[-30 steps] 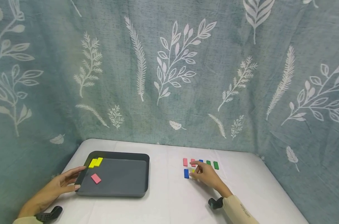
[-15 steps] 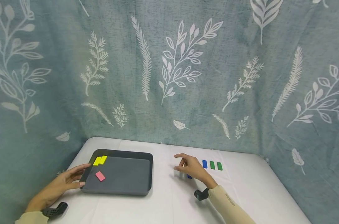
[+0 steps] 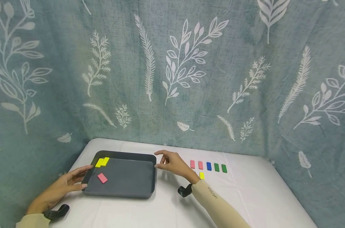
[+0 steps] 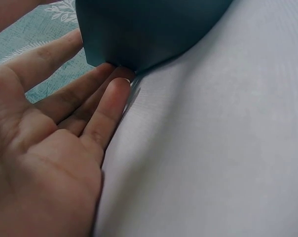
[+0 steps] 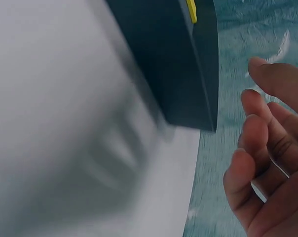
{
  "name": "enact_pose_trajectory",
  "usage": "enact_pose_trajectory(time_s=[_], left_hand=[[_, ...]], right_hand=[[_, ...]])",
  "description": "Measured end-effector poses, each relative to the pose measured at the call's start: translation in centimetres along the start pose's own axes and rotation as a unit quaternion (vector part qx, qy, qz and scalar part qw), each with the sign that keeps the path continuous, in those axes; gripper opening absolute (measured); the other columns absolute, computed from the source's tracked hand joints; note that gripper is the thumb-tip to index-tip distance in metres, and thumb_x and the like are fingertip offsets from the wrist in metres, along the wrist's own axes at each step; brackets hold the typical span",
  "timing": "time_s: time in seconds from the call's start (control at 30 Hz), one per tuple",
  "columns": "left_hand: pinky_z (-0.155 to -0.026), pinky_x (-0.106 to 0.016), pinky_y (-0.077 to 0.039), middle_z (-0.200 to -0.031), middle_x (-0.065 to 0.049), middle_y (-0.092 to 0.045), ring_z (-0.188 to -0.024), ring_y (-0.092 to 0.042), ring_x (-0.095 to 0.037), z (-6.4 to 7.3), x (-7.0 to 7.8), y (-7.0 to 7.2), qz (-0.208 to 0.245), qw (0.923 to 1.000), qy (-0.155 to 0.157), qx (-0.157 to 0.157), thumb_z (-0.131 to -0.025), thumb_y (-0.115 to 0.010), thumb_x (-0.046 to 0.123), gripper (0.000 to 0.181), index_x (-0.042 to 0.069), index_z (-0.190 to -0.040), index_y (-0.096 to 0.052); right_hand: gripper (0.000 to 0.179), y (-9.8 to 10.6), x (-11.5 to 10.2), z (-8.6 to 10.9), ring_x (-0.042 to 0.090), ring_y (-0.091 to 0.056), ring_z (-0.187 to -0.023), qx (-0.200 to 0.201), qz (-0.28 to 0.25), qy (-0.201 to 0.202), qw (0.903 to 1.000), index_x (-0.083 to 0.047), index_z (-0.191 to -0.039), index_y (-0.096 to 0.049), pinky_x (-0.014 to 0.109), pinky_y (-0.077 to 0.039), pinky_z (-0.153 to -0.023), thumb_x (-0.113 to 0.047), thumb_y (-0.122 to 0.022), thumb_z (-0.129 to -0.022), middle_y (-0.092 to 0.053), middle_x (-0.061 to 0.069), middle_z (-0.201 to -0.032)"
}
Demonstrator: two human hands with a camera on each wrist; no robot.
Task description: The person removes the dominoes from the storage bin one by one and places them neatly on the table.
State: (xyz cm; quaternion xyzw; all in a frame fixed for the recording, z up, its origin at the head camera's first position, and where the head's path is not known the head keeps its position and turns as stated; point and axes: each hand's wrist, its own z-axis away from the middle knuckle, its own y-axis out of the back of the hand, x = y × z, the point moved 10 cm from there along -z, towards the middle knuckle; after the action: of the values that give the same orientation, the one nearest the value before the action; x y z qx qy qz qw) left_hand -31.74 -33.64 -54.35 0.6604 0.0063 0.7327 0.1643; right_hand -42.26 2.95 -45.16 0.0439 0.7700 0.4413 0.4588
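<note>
A dark grey tray [image 3: 126,177] lies on the left of the table. Inside it are two yellow blocks [image 3: 105,161] side by side at the far left corner, and a pink block [image 3: 102,178] nearer the front. My left hand [image 3: 62,186] is at the tray's left side; in the left wrist view its relaxed fingertips touch the tray's outer wall [image 4: 139,39]. By the tray's right rim is my right hand [image 3: 172,163], thumb and forefinger apart with nothing between them. The right wrist view shows this hand [image 5: 277,143] slightly off the tray wall [image 5: 178,84].
Right of the tray, a row of small blocks lies on the white cloth: two pink blocks [image 3: 200,165], a blue block [image 3: 209,166] and two green blocks [image 3: 216,167]. A yellow block [image 3: 201,175] lies before them, beside my right forearm. A patterned curtain [image 3: 172,79] closes off the back.
My right hand has moved left from among the blocks to the tray's right rim, uncovering the pink and yellow blocks. The left hand has stayed at the tray. The head view has shifted slightly.
</note>
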Motion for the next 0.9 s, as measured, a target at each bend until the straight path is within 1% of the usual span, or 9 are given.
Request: enact_pose_trajectory(time_s=[0.1, 0.3, 0.47, 0.53, 0.63, 0.73, 0.8, 0.9], left_hand=[[-0.102, -0.048, -0.043, -0.163, -0.018, -0.028, -0.134, -0.043, -0.026, 0.0, -0.1, 0.1, 0.003, 1.0000, 0.004, 0.001, -0.097, -0.073, 0.021, 0.078, 0.013, -0.162, -0.031], [-0.105, -0.057, -0.040, -0.164, -0.017, -0.027, -0.139, -0.037, -0.036, -0.2, -0.1, 0.2, -0.005, 0.9999, 0.008, 0.009, -0.096, -0.074, 0.024, 0.078, 0.015, -0.161, -0.033], [-0.105, -0.059, -0.039, -0.164, -0.017, -0.027, -0.140, -0.035, -0.037, -0.3, 0.0, 0.2, -0.003, 1.0000, 0.005, 0.007, -0.096, -0.074, 0.023, 0.077, 0.015, -0.161, -0.033], [-0.105, -0.058, -0.039, -0.164, -0.016, -0.027, -0.139, -0.036, -0.036, -0.4, -0.1, 0.2, 0.001, 0.9999, 0.007, 0.007, -0.095, -0.075, 0.023, 0.077, 0.016, -0.161, -0.034], [-0.105, -0.060, -0.039, -0.164, -0.018, -0.027, -0.141, -0.033, -0.040, -0.4, -0.1, 0.2, 0.005, 0.9999, 0.008, 0.008, -0.095, -0.075, 0.023, 0.079, 0.014, -0.161, -0.033], [-0.104, -0.060, -0.038, -0.164, -0.019, -0.026, -0.141, -0.033, -0.042, -0.3, -0.1, 0.2, 0.007, 0.9999, 0.007, 0.008, -0.095, -0.075, 0.022, 0.080, 0.012, -0.161, -0.032], [-0.105, -0.060, -0.038, -0.164, -0.019, -0.026, -0.141, -0.033, -0.042, -0.3, -0.2, 0.2, 0.009, 0.9999, 0.012, 0.009, -0.095, -0.075, 0.022, 0.080, 0.013, -0.161, -0.032], [-0.106, -0.062, -0.037, -0.165, -0.018, -0.026, -0.142, -0.031, -0.042, -0.3, -0.5, 0.3, 0.007, 0.9997, 0.021, 0.012, -0.094, -0.076, 0.024, 0.080, 0.014, -0.161, -0.033]], right_hand=[[0.051, -1.1, -1.1, -1.3, 0.012, -0.058, -0.063, -0.012, -0.009, 0.015, 0.9998, -0.014, -0.138, -0.064, 0.026, -0.048, -0.059, -0.028, -0.081, -0.092, -0.068, -0.007, -0.081], [0.052, -3.4, -3.0, -3.7, 0.009, -0.060, -0.066, -0.037, -0.022, 0.027, 0.9987, -0.015, -0.138, -0.063, 0.025, -0.050, -0.064, -0.029, -0.081, -0.092, -0.067, -0.009, -0.080], [0.054, -5.1, -4.3, -5.2, 0.009, -0.061, -0.067, -0.056, -0.021, 0.037, 0.9975, -0.012, -0.140, -0.061, 0.024, -0.051, -0.070, -0.029, -0.080, -0.092, -0.068, -0.008, -0.080], [0.054, -5.7, -4.8, -5.7, 0.009, -0.062, -0.067, -0.062, -0.024, 0.037, 0.9971, -0.012, -0.140, -0.061, 0.024, -0.052, -0.072, -0.028, -0.079, -0.093, -0.068, -0.008, -0.080], [0.053, -6.9, -5.3, -6.4, 0.007, -0.062, -0.068, -0.073, -0.025, 0.037, 0.9963, -0.014, -0.140, -0.061, 0.023, -0.052, -0.073, -0.028, -0.080, -0.092, -0.068, -0.008, -0.081], [0.054, -8.1, -5.7, -7.0, 0.005, -0.063, -0.069, -0.087, -0.026, 0.037, 0.9952, -0.011, -0.141, -0.061, 0.023, -0.053, -0.071, -0.028, -0.080, -0.092, -0.068, -0.009, -0.081], [0.056, -8.8, -5.9, -7.4, 0.005, -0.064, -0.070, -0.097, -0.028, 0.032, 0.9944, -0.010, -0.141, -0.060, 0.022, -0.053, -0.071, -0.029, -0.080, -0.092, -0.068, -0.010, -0.082], [0.056, -9.7, -6.0, -7.9, 0.009, -0.065, -0.070, -0.102, -0.033, 0.025, 0.9940, -0.009, -0.141, -0.060, 0.022, -0.052, -0.070, -0.029, -0.080, -0.092, -0.068, -0.010, -0.081]])
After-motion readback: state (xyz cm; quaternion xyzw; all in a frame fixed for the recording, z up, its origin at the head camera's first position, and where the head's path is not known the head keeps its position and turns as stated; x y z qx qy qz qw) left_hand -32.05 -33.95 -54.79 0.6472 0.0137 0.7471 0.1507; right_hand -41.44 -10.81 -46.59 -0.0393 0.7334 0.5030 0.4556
